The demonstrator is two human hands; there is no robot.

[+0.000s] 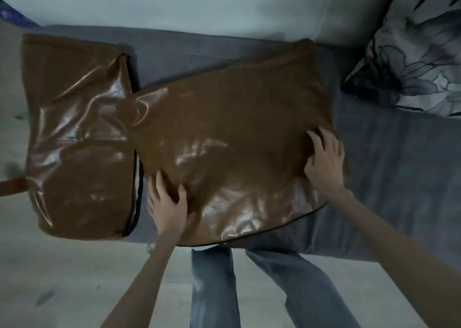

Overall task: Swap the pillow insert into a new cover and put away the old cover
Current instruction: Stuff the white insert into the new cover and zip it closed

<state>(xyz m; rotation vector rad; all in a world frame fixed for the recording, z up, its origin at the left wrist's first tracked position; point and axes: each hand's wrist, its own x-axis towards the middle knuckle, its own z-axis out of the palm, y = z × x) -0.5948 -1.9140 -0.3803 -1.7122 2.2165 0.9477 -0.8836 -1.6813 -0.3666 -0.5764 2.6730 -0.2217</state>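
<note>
a big, shiny brown pillow [232, 153] that looks like smooth leather lies flat on the grey cloth seat of a sofa [389, 178]. it looks plump. its front edge hangs a little over the front of the seat, and a thin dark line runs along that edge.

the person's left hand [167, 203] lies on the near left corner of the pillow, fingers spread and pressing down. the right hand [324, 156] lies on the right side of the pillow, fingers spread too. both hands are open and flat, well apart from each other, and they clamp on nothing.

just to the left is a second shiny brown cover [79, 140] of the same kind, more wrinkled. its right edge has a dark zip side with a bit of white showing in the gap. the tip of the big pillow touches it. i cannot tell which one is the old cover.

at the far right, a grey and white cushion with dark flower shapes [419, 50] leans in the corner of the sofa. below the pillow are the person's legs in blue jeans [249, 290], standing on a pale floor [62, 277].
</note>
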